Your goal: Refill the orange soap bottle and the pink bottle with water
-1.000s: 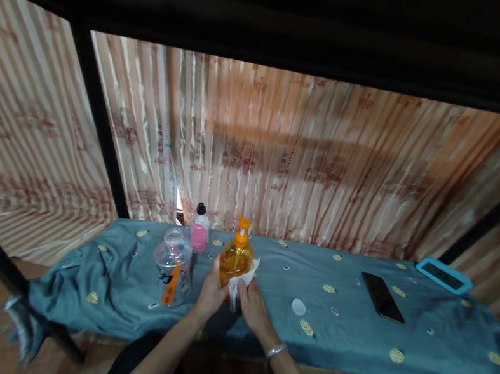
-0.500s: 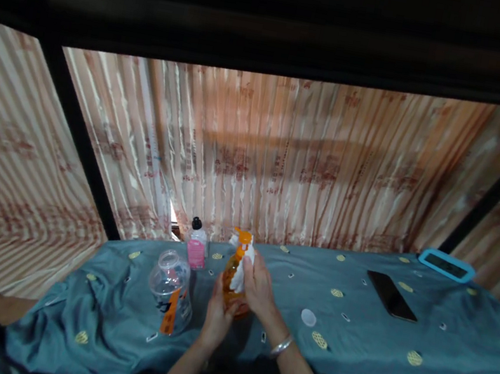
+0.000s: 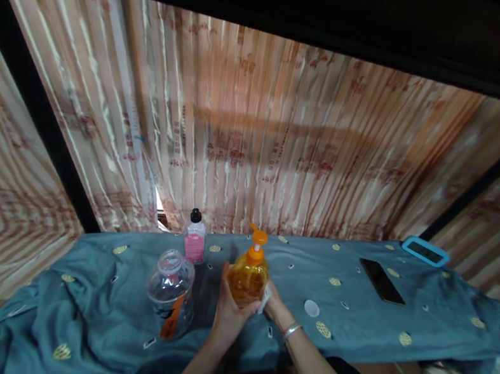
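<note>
Centre of the frame: your left hand (image 3: 228, 309) is wrapped around the near side of the amber, rounded plastic pump bottle with an orange dispenser head (image 3: 249, 274), fingers closed on its lower body. The bottle stands upright on the bench, which is draped in a blue-grey cloth with yellow oval motifs (image 3: 403, 304).

Just right of the bottle: your right hand (image 3: 273, 299) presses a small white wipe or tissue (image 3: 265, 299) against the bottle's right flank; the fingers are curled on the wipe, with a silver bangle (image 3: 291, 331) on the wrist. The step in hand appears to be wiping the bottle's side while the other hand steadies it. Working on around the body would call for turning the bottle within the left hand's hold and keeping the pump head upright.

Left of centre: a clear, uncapped plastic bottle with an orange label strip (image 3: 170, 293). Its print is too small to read. Behind it stands a small bottle with a pink label and black cap (image 3: 195, 238), its label equally illegible.

Right of centre: a white round cap (image 3: 311, 307) lies on the cloth. Farther right, a black phone (image 3: 381, 281) and a blue-framed device (image 3: 425, 251) lie flat. Faint reddish printed marks repeat on the striped curtain (image 3: 286, 148) behind, unreadable.
</note>
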The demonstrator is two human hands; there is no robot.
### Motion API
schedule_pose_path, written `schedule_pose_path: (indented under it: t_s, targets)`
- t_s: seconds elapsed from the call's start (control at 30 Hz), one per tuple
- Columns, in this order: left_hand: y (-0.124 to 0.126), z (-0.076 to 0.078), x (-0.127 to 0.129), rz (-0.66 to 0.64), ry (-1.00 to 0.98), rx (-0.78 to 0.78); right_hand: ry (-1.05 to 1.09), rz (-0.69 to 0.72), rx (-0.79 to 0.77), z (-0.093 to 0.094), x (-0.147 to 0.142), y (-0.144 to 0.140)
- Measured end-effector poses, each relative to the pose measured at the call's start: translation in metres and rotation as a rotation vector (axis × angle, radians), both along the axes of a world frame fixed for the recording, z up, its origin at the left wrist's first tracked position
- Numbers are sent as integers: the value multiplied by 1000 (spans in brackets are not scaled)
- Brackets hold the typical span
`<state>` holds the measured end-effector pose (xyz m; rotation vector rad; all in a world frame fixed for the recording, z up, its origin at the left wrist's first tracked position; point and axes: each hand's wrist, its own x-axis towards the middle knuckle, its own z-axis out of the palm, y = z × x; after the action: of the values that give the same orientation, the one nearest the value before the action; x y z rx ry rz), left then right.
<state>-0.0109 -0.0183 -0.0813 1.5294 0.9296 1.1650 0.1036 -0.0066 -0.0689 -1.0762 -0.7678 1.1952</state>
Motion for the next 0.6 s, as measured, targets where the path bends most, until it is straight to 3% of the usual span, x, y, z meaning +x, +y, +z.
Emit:
schedule_pose_path:
  t_s: [0.1, 0.23, 0.33, 0.43, 0.6]
  targets:
    - [0, -2, 4, 37, -7, -11, 92, 78, -8, 14, 4, -8]
    - [-1, -4, 7, 27, -29, -8, 100, 49, 99, 53, 15, -17]
    - [-1, -3, 6, 21, -16, -27, 46, -4, 142, 67, 17, -16]
    - [1, 0, 3, 17, -10, -23, 50, -53, 129, 52, 11, -9]
    - [3, 2, 1, 69, -20, -18, 102, -43, 60, -9, 3, -10]
